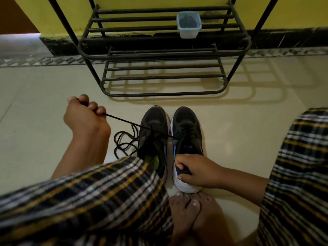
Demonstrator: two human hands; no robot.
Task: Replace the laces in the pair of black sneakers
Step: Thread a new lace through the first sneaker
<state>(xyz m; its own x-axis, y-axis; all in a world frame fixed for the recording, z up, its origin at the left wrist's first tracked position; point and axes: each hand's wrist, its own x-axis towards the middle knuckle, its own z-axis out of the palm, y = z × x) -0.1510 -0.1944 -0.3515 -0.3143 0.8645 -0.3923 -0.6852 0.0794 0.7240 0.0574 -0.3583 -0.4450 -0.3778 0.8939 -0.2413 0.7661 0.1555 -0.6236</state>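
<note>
Two black sneakers sit side by side on the pale floor in front of you, toes pointing at the far wall.

Your left hand [85, 112] is curled round a black lace [127, 122], drawn taut to the left from the right sneaker [188, 128], crossing over the left sneaker [154, 128]. Slack lace lies looped on the floor [44, 86] just left of that shoe. Your right hand [193, 172] grips the heel end of the right sneaker, fingers hooked into its opening. The floor is smooth cream tile, with a patterned border strip along the far edge. Beyond the shoes stands a black metal shoe rack [159, 55] against a yellow wall [142, 1] with a dark skirting. A clear plastic tub [189, 25] rests on its upper shelf. Your bare feet [193, 212] touch the near end of the right sneaker.
</note>
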